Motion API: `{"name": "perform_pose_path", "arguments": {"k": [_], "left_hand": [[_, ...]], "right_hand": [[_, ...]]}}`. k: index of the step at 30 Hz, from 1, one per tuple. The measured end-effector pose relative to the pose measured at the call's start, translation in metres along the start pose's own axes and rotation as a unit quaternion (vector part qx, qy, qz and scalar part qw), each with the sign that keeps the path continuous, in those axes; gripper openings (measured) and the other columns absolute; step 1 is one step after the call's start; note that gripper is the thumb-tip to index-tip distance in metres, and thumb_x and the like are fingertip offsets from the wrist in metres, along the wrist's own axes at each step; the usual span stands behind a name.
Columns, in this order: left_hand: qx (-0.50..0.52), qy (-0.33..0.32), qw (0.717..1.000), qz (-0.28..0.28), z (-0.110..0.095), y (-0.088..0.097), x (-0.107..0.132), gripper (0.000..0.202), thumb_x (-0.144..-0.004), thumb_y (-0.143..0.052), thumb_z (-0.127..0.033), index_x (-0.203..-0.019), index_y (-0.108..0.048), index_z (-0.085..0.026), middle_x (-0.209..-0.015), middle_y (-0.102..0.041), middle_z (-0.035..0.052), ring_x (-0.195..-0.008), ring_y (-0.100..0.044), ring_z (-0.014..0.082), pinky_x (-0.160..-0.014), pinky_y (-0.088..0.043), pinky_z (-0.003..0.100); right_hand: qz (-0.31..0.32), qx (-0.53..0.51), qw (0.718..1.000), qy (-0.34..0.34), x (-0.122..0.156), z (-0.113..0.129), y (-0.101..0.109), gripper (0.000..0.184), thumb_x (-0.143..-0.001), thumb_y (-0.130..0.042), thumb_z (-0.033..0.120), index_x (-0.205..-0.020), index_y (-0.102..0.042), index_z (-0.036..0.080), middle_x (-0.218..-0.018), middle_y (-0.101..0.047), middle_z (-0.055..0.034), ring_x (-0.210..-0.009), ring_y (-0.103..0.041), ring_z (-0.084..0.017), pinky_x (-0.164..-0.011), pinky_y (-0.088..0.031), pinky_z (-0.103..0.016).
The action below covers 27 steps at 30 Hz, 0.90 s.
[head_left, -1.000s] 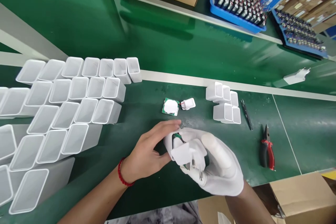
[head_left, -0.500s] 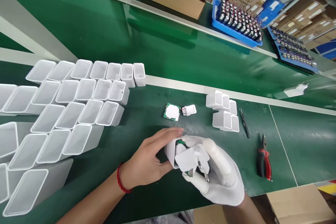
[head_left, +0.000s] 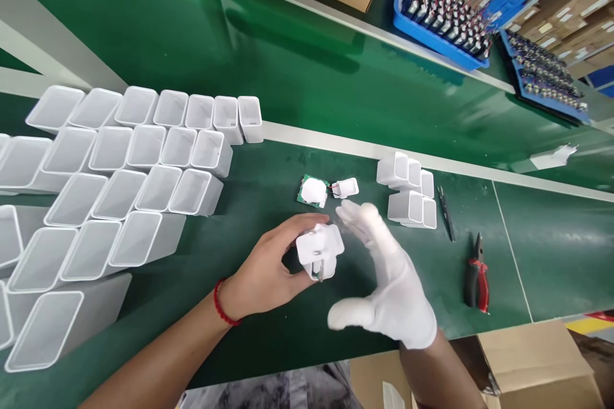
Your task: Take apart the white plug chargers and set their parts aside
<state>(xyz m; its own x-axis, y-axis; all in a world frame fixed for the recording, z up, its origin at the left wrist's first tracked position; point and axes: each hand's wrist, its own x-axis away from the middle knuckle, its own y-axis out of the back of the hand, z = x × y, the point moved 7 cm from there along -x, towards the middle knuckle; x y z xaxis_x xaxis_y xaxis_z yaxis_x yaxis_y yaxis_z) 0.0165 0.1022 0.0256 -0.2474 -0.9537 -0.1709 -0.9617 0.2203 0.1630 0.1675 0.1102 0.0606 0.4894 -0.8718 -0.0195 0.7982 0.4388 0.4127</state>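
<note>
My bare left hand point(head_left: 271, 262) is closed around a small white plastic housing point(head_left: 320, 248), which has a white plug part with metal pins at its open end. The plug part stands out from the housing, slightly askew. To the right, my white-gloved right hand point(head_left: 384, 278) is open and apart from the housing, thumb and fingers spread with nothing between them. Just beyond both hands lies a green circuit board point(head_left: 313, 191) with a white pad on it, wired to a small white piece point(head_left: 345, 188).
Rows of open white housings point(head_left: 158, 188) fill the left of the green bench. A small cluster of housings point(head_left: 407, 189), tweezers point(head_left: 446, 213) and red-black pliers point(head_left: 476, 281) lie right. A blue tray of parts point(head_left: 444, 19) sits on the shelf; a cardboard box point(head_left: 537, 358) stands at the front right.
My right hand has let go of the plug part and drawn off to the right, its fingers opening. My left hand still holds the housing, turned somewhat. The view has shifted slightly.
</note>
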Motion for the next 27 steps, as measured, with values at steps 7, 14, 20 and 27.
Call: {"name": "perform_pose_path", "arguments": {"k": [7, 14, 20, 27], "left_hand": [[0.070, -0.093, 0.991, -0.061, -0.003, 0.000, 0.005, 0.059, -0.078, -0.069, -0.014, -0.129, -0.043, -0.029, -0.134, -0.051, 0.0124, -0.129, -0.049, 0.0287, -0.104, -0.047, 0.047], [-0.027, -0.044, 0.998, 0.036, -0.012, 0.003, 0.005, 0.080, -0.078, -0.074, -0.025, -0.144, -0.031, -0.030, -0.153, -0.030, 0.0144, -0.142, -0.030, 0.0340, -0.111, -0.039, 0.052], [-0.047, -0.008, 0.999, -0.006, -0.009, 0.014, 0.006, 0.055, -0.086, -0.062, -0.023, -0.138, -0.045, -0.028, -0.146, -0.045, 0.0106, -0.133, -0.046, 0.0285, -0.100, -0.052, 0.039], [-0.123, 0.004, 0.988, -0.089, -0.014, 0.018, 0.007, 0.050, -0.076, -0.074, -0.030, -0.121, -0.052, -0.023, -0.122, -0.061, 0.0106, -0.107, -0.064, 0.0252, -0.086, -0.059, 0.037]], "right_hand": [[0.088, -0.299, 0.942, -0.126, -0.004, -0.019, -0.054, 0.090, -0.081, -0.065, 0.054, -0.152, -0.018, 0.026, -0.145, -0.043, -0.0122, -0.125, -0.052, -0.025, -0.106, -0.043, -0.042], [0.048, -0.223, 0.969, -0.095, -0.016, -0.023, -0.046, 0.088, -0.078, -0.068, 0.053, -0.150, -0.028, 0.020, -0.124, -0.060, -0.0089, -0.115, -0.057, -0.028, -0.107, -0.040, -0.046], [0.057, -0.280, 0.953, -0.104, -0.022, -0.027, -0.034, 0.082, -0.075, -0.068, 0.059, -0.143, -0.042, 0.020, -0.122, -0.062, -0.0091, -0.113, -0.058, -0.027, -0.101, -0.045, -0.042], [0.015, -0.154, 0.984, -0.087, -0.022, -0.036, -0.024, 0.077, -0.081, -0.066, 0.048, -0.145, -0.039, 0.016, -0.125, -0.060, -0.0109, -0.112, -0.058, -0.028, -0.098, -0.047, -0.042]]}}
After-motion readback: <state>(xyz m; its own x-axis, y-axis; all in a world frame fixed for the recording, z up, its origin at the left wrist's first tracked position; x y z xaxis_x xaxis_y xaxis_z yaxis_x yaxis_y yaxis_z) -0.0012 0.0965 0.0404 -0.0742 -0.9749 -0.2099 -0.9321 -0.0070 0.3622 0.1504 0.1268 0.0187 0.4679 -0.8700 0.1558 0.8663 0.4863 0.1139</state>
